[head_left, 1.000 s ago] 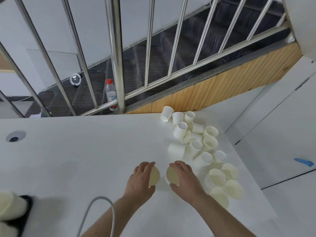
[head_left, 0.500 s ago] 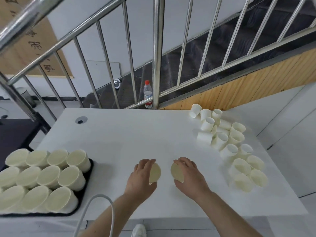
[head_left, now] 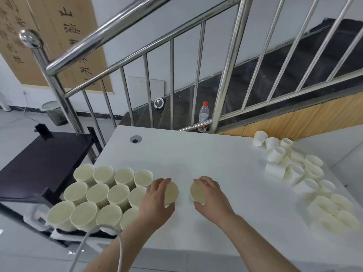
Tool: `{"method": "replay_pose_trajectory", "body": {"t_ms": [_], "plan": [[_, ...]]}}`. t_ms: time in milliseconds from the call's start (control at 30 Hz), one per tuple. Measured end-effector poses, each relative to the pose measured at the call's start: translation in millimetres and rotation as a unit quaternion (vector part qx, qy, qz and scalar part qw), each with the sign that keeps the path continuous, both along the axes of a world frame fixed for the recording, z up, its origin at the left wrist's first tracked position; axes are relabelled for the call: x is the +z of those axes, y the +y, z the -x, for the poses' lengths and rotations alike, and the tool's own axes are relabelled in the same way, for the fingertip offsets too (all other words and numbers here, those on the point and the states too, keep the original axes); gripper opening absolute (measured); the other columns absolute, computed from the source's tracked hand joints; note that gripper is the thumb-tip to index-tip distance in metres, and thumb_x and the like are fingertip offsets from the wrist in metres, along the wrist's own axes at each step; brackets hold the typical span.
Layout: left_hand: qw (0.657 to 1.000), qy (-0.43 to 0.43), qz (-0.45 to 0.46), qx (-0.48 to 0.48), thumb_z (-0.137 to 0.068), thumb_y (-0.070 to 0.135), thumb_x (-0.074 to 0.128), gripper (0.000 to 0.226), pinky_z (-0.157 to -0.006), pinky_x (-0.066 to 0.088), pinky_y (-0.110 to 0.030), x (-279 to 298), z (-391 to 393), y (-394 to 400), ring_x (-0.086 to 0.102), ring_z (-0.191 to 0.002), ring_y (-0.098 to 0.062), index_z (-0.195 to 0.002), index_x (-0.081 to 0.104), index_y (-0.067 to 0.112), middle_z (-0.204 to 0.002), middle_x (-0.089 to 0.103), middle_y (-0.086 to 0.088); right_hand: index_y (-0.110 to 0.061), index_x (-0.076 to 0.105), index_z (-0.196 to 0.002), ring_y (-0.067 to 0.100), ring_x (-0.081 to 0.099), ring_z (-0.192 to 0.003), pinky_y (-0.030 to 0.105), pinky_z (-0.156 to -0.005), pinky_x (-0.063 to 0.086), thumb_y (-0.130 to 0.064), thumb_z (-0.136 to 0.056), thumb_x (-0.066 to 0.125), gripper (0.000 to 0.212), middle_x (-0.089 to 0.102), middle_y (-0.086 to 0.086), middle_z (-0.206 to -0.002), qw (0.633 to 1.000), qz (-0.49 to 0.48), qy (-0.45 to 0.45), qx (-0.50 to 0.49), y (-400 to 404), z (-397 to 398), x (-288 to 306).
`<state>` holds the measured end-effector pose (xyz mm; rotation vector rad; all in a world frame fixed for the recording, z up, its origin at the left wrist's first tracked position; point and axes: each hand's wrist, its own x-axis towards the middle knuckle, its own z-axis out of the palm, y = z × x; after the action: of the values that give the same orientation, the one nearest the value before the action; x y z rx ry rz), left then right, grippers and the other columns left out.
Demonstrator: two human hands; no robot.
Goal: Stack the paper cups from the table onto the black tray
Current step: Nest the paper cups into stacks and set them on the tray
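Note:
My left hand (head_left: 157,201) grips a white paper cup (head_left: 171,192) with its mouth turned to the right. Facing it, my right hand (head_left: 211,197) grips a second paper cup (head_left: 197,192), mouth to the left. Both cups hang just over the white table (head_left: 206,160), a small gap between them. Directly left of my left hand, the black tray (head_left: 64,237) carries several upright cups (head_left: 102,193) in rows. Several loose cups (head_left: 294,167) lie in a heap at the table's right side.
A steel stair railing (head_left: 227,75) runs behind the table, a plastic bottle (head_left: 203,116) standing at its foot. A dark low table (head_left: 39,165) sits to the left. A white cable (head_left: 92,240) arcs up near my left forearm. A round grommet hole (head_left: 135,138) marks the table's far left.
My view has swung left, bringing the tray of cups fully into sight. Both hands, each still holding its cup, have moved left and now sit next to the tray.

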<state>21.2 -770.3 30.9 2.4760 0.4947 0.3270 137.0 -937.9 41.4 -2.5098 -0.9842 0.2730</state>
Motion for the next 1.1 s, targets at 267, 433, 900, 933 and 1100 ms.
{"method": "replay_pose_trajectory", "body": {"t_ms": [267, 433, 900, 933, 1100], "plan": [[1.000, 0.005, -0.014, 0.025, -0.080, 0.025, 0.066, 0.071, -0.087, 0.048, -0.033, 11, 33, 119, 0.039, -0.129, -0.021, -0.144, 0.035, 0.020, -0.142, 0.037, 0.004, -0.027, 0.037, -0.144, 0.009, 0.025, -0.136, 0.027, -0.098, 0.043, -0.026, -0.086, 0.061, 0.063, 0.028, -0.013, -0.147, 0.999, -0.041, 0.001, 0.010, 115, 42, 12], [0.999, 0.036, -0.009, 0.014, -0.080, 0.027, 0.067, 0.074, -0.095, 0.044, -0.031, 2, 44, 154, 0.036, -0.129, -0.022, -0.146, 0.033, 0.019, -0.142, 0.036, 0.003, -0.028, 0.038, -0.143, 0.006, 0.027, -0.131, 0.025, -0.095, 0.045, -0.028, -0.084, 0.061, 0.063, 0.030, -0.015, -0.141, 0.998, -0.047, 0.011, 0.034, 154, 57, 5], [0.991, 0.131, -0.003, -0.016, -0.083, 0.034, 0.063, 0.078, -0.099, 0.041, -0.027, -34, 54, 176, 0.030, -0.136, -0.018, -0.149, 0.023, 0.024, -0.146, 0.029, 0.005, -0.029, 0.040, -0.143, 0.005, 0.031, -0.130, 0.026, -0.093, 0.046, -0.033, -0.082, 0.062, 0.064, 0.033, -0.015, -0.140, 0.996, -0.032, 0.019, 0.086, 182, 69, -16], [0.991, 0.134, -0.003, -0.017, -0.083, 0.035, 0.063, 0.078, -0.099, 0.041, -0.028, -37, 53, 176, 0.031, -0.136, -0.018, -0.149, 0.023, 0.024, -0.146, 0.029, 0.005, -0.029, 0.039, -0.144, 0.006, 0.031, -0.131, 0.026, -0.093, 0.046, -0.033, -0.082, 0.062, 0.066, 0.033, -0.014, -0.141, 0.995, -0.027, 0.021, 0.090, 182, 70, -18], [0.991, 0.134, -0.011, -0.017, -0.081, 0.039, 0.065, 0.077, -0.096, 0.043, -0.031, -44, 54, 177, 0.037, -0.132, -0.019, -0.146, 0.029, 0.026, -0.145, 0.032, 0.005, -0.029, 0.034, -0.147, 0.008, 0.029, -0.133, 0.026, -0.097, 0.044, -0.036, -0.083, 0.064, 0.071, 0.030, -0.013, -0.144, 0.995, 0.008, 0.042, 0.093, 178, 70, -29]]}}
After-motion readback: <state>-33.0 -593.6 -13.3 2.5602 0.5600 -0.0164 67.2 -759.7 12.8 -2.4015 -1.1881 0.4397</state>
